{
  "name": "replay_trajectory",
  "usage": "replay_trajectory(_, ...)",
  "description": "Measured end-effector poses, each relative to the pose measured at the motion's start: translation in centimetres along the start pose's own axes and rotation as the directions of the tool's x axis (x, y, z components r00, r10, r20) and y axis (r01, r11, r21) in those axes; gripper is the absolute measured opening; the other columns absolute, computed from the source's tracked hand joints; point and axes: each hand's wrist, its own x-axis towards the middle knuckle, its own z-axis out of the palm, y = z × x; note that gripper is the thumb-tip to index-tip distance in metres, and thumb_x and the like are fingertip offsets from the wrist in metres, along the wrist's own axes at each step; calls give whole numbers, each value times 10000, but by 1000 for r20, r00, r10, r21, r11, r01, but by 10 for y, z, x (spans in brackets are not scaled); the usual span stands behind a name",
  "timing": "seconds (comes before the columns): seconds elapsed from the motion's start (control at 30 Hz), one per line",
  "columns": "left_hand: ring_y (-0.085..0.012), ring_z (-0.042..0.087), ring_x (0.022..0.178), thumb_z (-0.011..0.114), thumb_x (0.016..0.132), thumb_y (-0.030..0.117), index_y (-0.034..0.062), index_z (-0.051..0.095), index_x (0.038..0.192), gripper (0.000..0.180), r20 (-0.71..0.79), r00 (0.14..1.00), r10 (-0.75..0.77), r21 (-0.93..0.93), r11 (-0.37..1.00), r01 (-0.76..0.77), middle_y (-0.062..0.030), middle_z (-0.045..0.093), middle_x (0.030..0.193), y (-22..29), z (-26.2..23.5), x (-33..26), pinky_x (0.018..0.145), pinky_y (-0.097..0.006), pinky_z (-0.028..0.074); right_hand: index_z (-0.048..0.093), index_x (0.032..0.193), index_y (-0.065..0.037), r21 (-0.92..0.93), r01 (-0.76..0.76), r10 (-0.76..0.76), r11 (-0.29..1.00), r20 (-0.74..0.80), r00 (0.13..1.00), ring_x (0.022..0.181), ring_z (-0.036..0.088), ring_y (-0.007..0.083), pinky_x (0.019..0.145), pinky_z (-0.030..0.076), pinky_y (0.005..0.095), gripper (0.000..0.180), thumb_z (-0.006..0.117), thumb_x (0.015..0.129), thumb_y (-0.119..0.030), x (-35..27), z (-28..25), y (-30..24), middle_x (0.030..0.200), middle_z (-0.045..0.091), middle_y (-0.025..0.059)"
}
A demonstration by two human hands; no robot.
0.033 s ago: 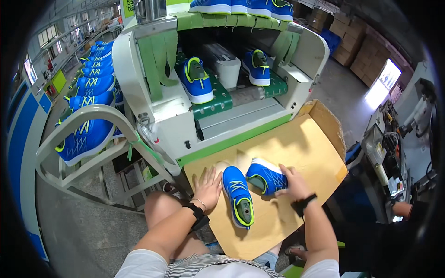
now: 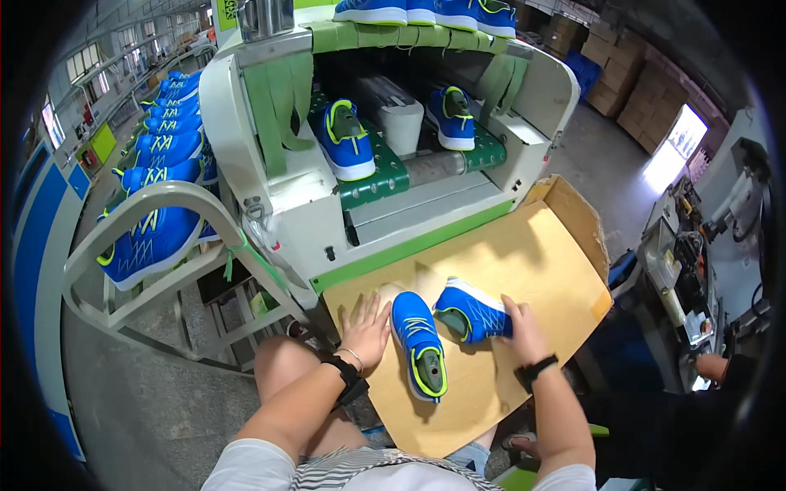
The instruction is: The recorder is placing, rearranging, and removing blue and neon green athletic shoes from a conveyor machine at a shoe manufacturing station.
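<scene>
Right fingers [image 2: 512,308] closed around toe of tipped blue shoe [image 2: 481,316]; left fingers [image 2: 371,312] spread flat on tan table [image 2: 540,266], holding nothing. Upright blue shoe [image 2: 415,324] sits between hands. Table runs right to cardboard wall [image 2: 578,219]; conveyor machine [image 2: 426,240] bounds far edge.

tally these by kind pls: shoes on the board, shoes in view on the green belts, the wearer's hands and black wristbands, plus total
Shoes on the board: 2 (left shoe, right shoe)
Shoes on the green belts: 2 (left belt shoe, right belt shoe)
Hands: 2 (left hand, right hand)
Black wristbands: 2 (left wristband, right wristband)
Total: 8
</scene>
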Motion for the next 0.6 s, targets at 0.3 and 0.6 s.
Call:
replay_trajectory(0.3, -350, 137, 1575, 384, 1080, 323, 195, 296, 1608, 551, 14, 1000, -18, 23, 1000, 18, -119, 187, 1704, -6, 2, 0, 1187, -725, 83, 516, 1411, -57, 481, 107, 108, 870, -398, 911, 1086, 631, 266, 965, 515, 354, 747, 854, 747, -13, -84, -65, -36, 1167, 639, 141)
replay_trajectory(0.6, -349, 124, 1578, 379, 1074, 360, 215, 272, 1618, 573, 64, 998, 10, 21, 1000, -11, -111, 165, 1713, 0, 10, 9, 1177, -743, 59, 268, 1561, 9, 421, -129, 335, 898, -463, 820, 1458, 305, 455, 1204, 296, 471, 1035, 873, 797, -338, -22, 11, 61, 1557, 283, 325)
